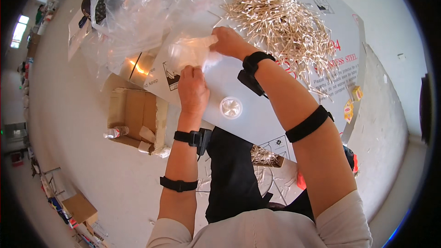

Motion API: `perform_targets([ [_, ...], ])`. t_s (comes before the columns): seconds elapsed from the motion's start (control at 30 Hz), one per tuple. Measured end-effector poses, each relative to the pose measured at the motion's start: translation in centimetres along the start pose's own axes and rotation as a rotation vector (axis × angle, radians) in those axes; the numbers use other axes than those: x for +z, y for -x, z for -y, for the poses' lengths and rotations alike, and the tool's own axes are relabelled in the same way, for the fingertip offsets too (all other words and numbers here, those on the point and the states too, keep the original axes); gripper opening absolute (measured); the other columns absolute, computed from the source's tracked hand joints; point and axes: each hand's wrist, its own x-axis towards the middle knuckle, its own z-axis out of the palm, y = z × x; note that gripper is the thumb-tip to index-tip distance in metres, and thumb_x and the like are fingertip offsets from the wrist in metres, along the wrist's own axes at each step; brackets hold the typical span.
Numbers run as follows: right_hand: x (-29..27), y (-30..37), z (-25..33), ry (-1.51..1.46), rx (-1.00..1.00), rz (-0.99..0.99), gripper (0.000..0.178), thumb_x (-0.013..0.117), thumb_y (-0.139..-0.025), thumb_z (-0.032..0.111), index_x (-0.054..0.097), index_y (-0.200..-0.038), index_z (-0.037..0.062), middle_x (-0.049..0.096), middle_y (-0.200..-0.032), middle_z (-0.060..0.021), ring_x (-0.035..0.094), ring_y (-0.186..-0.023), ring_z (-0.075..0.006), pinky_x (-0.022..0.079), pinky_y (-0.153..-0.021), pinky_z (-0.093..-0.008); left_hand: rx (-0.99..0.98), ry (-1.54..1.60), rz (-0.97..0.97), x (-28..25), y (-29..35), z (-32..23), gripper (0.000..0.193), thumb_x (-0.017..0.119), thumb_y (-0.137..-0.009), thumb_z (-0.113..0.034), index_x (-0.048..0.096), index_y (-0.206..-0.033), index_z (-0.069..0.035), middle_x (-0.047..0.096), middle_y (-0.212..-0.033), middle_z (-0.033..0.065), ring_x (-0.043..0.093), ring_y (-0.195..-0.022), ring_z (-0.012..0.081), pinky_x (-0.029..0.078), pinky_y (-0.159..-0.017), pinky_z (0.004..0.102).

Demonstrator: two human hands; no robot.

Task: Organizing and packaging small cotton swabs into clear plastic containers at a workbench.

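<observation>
A see-through, glossy plastic piece (186, 53) lies between my hands over the metal table; glare hides its exact shape. My left hand (193, 91) has its fingers closed on the near edge of this piece. At its right edge my right hand (232, 43) pinches with bent fingers. Just below and right of my left hand stands a small round clear plastic tub (230, 108), its inside shining. A large loose heap of cotton swabs (280, 25) with pale sticks spreads over the table to the right of my right hand.
Crumpled clear plastic bags (133, 14) cover the far left of the table (257, 124). An open cardboard box (138, 115) sits at left with a plastic bottle (115, 132) at its edge. Small yellow packets (349, 110) lie at the right edge. Below, a box of swabs (266, 156) shows.
</observation>
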Motion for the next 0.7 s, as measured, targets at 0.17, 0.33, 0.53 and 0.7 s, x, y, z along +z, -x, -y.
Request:
perform_targets([
  [0.17,-1.1,3.1,0.5,0.005,0.095,-0.124,0.035,0.068,-0.074,0.017,0.06,-0.102,-0.0038,0.067,-0.098,-0.0275,0.064,-0.096,-0.0438,0.052,-0.085,-0.0487,-0.116,-0.011,0.139,-0.9,0.3,-0.5,0.014,0.069,-0.078,-0.007,0.057,-0.084,-0.003,0.059,-0.087,0.0145,0.06,-0.082,0.0361,0.05,-0.07,0.0455],
  [0.33,-2.3,7.0,0.4,-0.135,0.185,-0.148,0.049,0.073,-0.075,0.016,0.058,-0.117,-0.0047,0.066,-0.105,-0.0275,0.065,-0.097,-0.0431,0.053,-0.084,-0.0457,-0.129,0.104,0.176,-1.7,0.9,-1.1,0.013,0.068,-0.081,-0.009,0.057,-0.082,-0.002,0.061,-0.085,0.0158,0.06,-0.077,0.0386,0.049,-0.068,0.0472],
  [0.53,-1.1,9.6,-0.1,-0.352,0.155,-0.299,0.049,0.074,-0.078,0.016,0.06,-0.12,-0.0043,0.07,-0.095,-0.0177,0.068,-0.086,-0.0285,0.054,-0.079,-0.0371,-0.293,0.28,0.08,-2.1,1.7,-2.0,0.008,0.065,-0.083,-0.004,0.059,-0.082,0.001,0.061,-0.082,0.0183,0.06,-0.076,0.0388,0.047,-0.065,0.0445],
  [0.7,-3.2,13.6,-0.7,-0.258,0.254,-0.267,0.033,0.072,-0.081,0.013,0.065,-0.107,-0.0054,0.07,-0.086,-0.0115,0.068,-0.081,-0.0194,0.053,-0.072,-0.0309,-0.462,0.528,0.057,-2.3,0.9,-1.0,0.012,0.071,-0.079,-0.004,0.06,-0.083,0.0,0.06,-0.08,0.0149,0.061,-0.071,0.0286,0.048,-0.066,0.0361],
])
